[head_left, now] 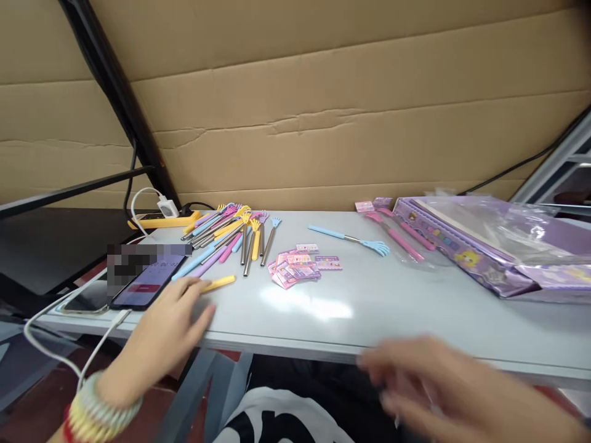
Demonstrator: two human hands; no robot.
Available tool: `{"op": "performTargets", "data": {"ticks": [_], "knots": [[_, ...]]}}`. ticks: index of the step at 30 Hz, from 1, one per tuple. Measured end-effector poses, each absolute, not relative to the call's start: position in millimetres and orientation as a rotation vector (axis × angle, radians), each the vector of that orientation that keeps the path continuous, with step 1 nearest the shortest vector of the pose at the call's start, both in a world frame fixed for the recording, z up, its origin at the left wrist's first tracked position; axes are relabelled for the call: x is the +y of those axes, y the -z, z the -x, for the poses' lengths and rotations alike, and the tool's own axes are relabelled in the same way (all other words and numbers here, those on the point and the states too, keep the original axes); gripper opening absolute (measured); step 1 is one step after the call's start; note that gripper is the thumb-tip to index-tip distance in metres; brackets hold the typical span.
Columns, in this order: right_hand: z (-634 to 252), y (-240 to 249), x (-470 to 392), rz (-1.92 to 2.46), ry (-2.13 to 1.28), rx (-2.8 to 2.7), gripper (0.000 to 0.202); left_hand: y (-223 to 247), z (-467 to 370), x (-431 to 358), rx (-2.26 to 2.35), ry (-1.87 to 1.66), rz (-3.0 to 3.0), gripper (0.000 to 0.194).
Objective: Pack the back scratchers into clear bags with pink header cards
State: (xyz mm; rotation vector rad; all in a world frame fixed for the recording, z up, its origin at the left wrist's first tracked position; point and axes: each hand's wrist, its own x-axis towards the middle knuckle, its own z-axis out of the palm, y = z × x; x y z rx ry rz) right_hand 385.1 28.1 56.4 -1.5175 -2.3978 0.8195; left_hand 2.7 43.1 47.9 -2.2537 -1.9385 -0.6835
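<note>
In the head view, my left hand, loosely curled, touches the yellow handle beside the pile and could knock it rolling if the fingers drag; my blurred right hand is half-open, its hold unclear.

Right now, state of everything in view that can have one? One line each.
Phone: screen lit
Charger: plugged in at yellow strip
Scratcher pile: loose, heaped, some shafts showing
Blue scratcher: lying apart, unbagged, shaft showing
Pink scratchers: in clear plastic
Cards: loose, overlapping
Purple box: clear plastic on top
Left hand: open, fingers at yellow handle
Right hand: blurred, grip unclear
</note>
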Motion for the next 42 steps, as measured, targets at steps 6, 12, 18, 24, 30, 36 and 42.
{"op": "performTargets", "data": {"ticks": [6, 12, 18, 24, 30, 36, 42], "knots": [[-361, -119, 167, 1.587, -0.002, -2.537, 0.042, -67, -4, 92, -1.918, 0.160, 2.256, 0.037], [-367, -96, 234, 2.009, -0.054, -2.452, 0.038, -110, -19, 118, -2.022, -0.055, 2.138, 0.039], [-378, -70, 238, 1.898, -0.084, -2.353, 0.026, -145, -63, 179, -1.980, -0.025, 2.261, 0.037], [-393, -64, 237, 1.798, -0.117, -2.249, 0.021, -112, -116, 217, -2.026, 0.042, 2.217, 0.040], [-390, -63, 237, 1.755, -0.110, -2.252, 0.018, -85, -118, 222, -2.060, 0.155, 2.074, 0.041], [-380, -65, 232, 1.666, -0.094, -2.306, 0.020, -89, -105, 223, -2.106, 0.144, 2.118, 0.046], [-374, -69, 231, 1.517, -0.074, -2.366, 0.017, -83, -107, 224, -1.664, 0.395, 2.269, 0.050]]}}
